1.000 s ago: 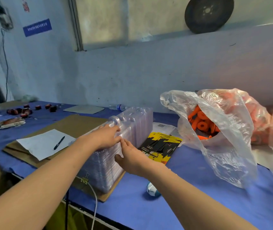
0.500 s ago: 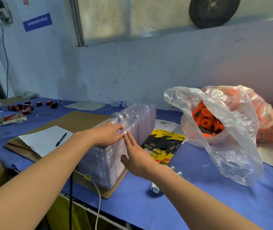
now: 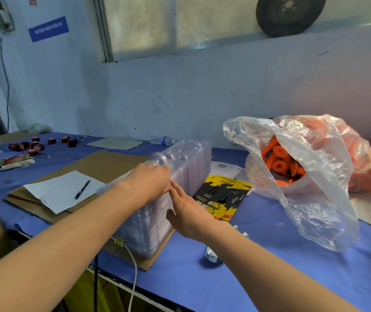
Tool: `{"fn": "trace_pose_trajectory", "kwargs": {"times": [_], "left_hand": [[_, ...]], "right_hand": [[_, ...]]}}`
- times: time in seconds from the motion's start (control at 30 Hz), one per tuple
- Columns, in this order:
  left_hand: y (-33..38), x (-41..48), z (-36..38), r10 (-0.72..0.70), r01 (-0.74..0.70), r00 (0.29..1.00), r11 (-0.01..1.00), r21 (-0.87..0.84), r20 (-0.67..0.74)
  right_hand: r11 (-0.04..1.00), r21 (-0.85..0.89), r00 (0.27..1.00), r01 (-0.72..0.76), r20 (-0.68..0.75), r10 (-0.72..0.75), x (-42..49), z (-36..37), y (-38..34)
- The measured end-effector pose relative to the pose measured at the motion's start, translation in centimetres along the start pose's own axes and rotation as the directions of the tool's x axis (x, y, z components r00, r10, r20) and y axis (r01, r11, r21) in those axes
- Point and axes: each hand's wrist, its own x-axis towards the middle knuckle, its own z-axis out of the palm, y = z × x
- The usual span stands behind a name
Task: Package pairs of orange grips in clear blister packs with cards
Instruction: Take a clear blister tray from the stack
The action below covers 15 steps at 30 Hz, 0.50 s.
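Head view: the left hand curls over the stack of clear packs, hold unclear; the right hand touches its edge, fingers straight. Separating one pack looks next; the orange grips wait in the bag.

Frame centre: blister stack on cardboard, on the desk. Right of the stack: cards. Further right: bag containing grips. Left: paper on the cardboard, pen on the paper. Behind the stack: bottle.
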Motion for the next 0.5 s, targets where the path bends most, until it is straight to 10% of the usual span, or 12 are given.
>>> {"fn": "trace_pose_trajectory", "kwargs": {"times": [0.33, 0.5], "left_hand": [[-4.5, 0.9, -4.6, -0.338, 0.353, 0.896, 0.936, 0.001, -0.290], [-8.4, -0.1, -12.1, -0.394, 0.345, 0.689, 0.916, -0.202, -0.609]], "right_hand": [[0.995, 0.082, 0.993, -0.056, -0.095, 0.063, 1.3, -2.1, 0.4], [0.894, 0.433, 0.907, -0.111, -0.324, 0.270, 2.5, -7.5, 0.5]]}}
